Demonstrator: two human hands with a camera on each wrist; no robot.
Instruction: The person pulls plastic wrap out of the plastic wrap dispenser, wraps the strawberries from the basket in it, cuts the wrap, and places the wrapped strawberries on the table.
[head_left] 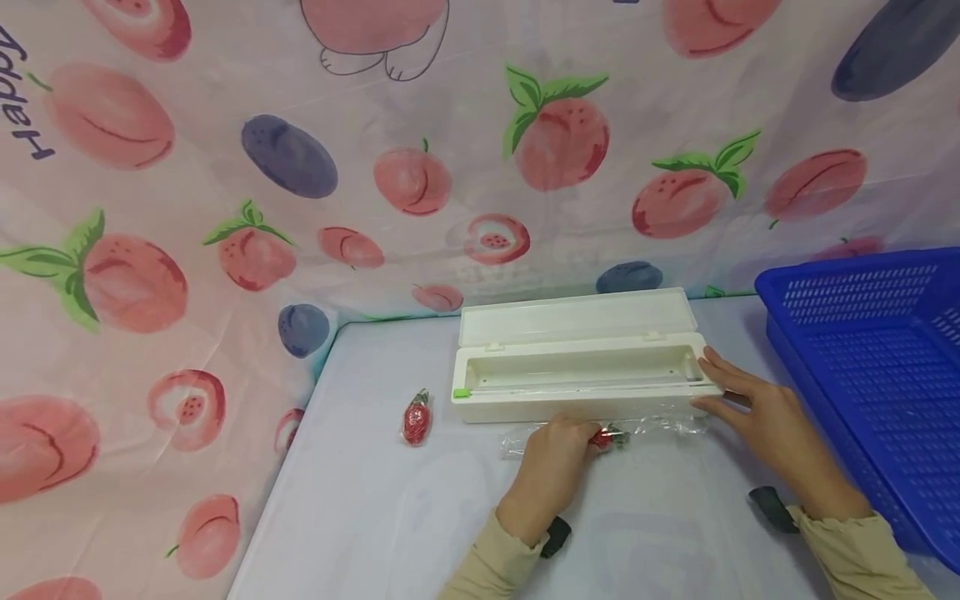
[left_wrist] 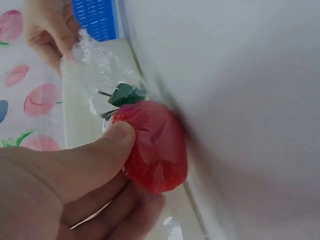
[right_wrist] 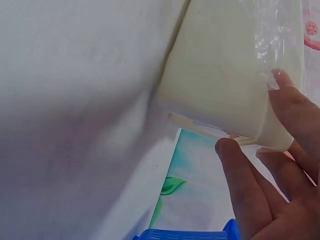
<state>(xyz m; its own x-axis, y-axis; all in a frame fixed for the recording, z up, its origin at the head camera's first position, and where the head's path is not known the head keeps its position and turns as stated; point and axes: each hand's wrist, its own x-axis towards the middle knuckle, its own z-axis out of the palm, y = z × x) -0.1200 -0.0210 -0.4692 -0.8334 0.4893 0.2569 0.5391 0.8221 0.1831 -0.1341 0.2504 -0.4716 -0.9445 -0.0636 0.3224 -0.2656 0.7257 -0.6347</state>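
Observation:
A red strawberry with green leaves is pinched by my left hand, thumb on its side, just in front of a white cling film dispenser. Clear cling film hangs from the dispenser's front and lies about the strawberry. My right hand grips the dispenser's right end, its thumb at the front on the film and its fingers at the end and rear. The lid stands raised at the back. On the dispenser's left end sits a green slider.
Left of the dispenser, a second strawberry lies wrapped in film on the white table. A blue plastic basket stands at the right edge. Behind the table hangs a fruit-print cloth.

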